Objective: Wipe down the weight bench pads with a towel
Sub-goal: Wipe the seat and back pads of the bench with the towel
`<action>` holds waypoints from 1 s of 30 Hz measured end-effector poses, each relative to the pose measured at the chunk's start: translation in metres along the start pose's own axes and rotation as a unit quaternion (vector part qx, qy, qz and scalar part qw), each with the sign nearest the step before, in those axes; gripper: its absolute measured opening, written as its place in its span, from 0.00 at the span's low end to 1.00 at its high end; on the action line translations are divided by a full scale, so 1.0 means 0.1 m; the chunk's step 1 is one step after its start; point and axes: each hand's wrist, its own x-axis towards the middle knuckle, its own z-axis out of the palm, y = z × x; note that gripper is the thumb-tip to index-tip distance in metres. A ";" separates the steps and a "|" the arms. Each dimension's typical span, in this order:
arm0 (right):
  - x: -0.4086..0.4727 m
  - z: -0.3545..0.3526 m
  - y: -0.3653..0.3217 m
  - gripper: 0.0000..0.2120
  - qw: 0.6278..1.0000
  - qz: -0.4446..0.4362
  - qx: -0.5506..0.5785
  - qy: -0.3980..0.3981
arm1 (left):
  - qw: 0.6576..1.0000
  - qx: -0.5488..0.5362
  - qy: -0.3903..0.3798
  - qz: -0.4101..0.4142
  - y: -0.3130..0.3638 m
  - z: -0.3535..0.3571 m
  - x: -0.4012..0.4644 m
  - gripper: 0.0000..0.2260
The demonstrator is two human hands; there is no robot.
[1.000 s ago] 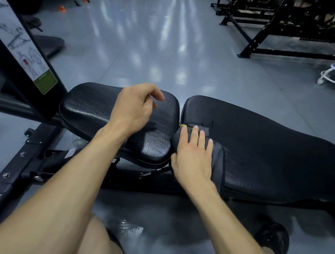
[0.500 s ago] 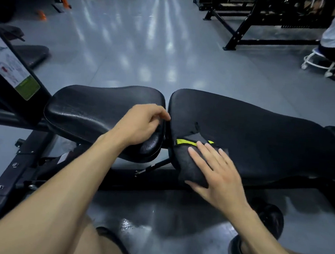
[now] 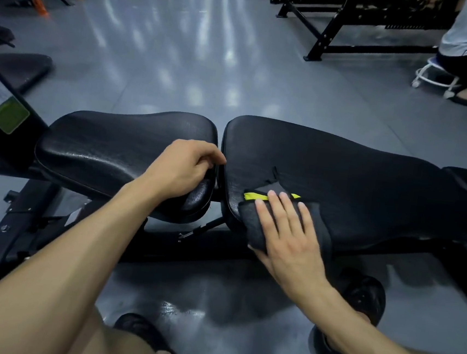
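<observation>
Dark grey folded towel with yellow-green stripe (image 3: 253, 221): draped over near left corner of long black leather back pad (image 3: 354, 185), pinned under right hand (image 3: 286, 239), fingers straight, flat. Pad's long axis toward 3 o'clock, unwiped. Left hand (image 3: 180, 169), curled, gripping short black seat pad (image 3: 109, 147) edge at 9 o'clock.

A glossy grey floor (image 3: 180, 66) fills the room, streaked with pale reflections of overhead light running toward twelve o'clock. At one to two o'clock stands a black steel rack (image 3: 344, 24), and beside it at two o'clock a person sits on a white wheeled stool (image 3: 433, 76). Orange equipment legs (image 3: 40, 7) show at eleven o'clock. At nine o'clock a black machine upright carries an instruction placard (image 3: 0, 103) with a green patch.
</observation>
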 end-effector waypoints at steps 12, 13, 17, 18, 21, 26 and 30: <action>-0.10 -0.04 0.56 0.48 0.992 -0.058 0.106 -0.034 | 0.999 0.014 -0.050 -0.011 0.28 0.32 0.08 0.19; -0.21 -0.01 0.76 0.48 0.993 -0.046 0.104 -0.038 | 0.998 0.025 -0.061 -0.009 0.27 0.33 0.09 0.19; -0.45 0.06 1.15 0.46 0.994 -0.024 0.078 -0.067 | 0.997 0.033 -0.070 -0.013 0.22 0.31 0.14 0.19; -0.46 0.07 1.13 0.45 0.996 -0.025 0.066 -0.062 | 0.997 0.036 -0.071 -0.007 0.20 0.30 0.14 0.19; -0.42 0.07 0.96 0.42 0.998 -0.035 0.044 -0.038 | 0.996 0.038 -0.076 0.006 0.17 0.28 0.14 0.19; -0.09 0.01 0.32 0.47 0.999 -0.042 0.032 -0.009 | 0.998 0.011 -0.066 0.010 0.11 0.23 0.11 0.21; 0.34 -0.05 -0.43 0.38 0.998 0.007 0.054 -0.014 | 0.999 0.005 -0.038 0.011 0.07 0.21 0.08 0.21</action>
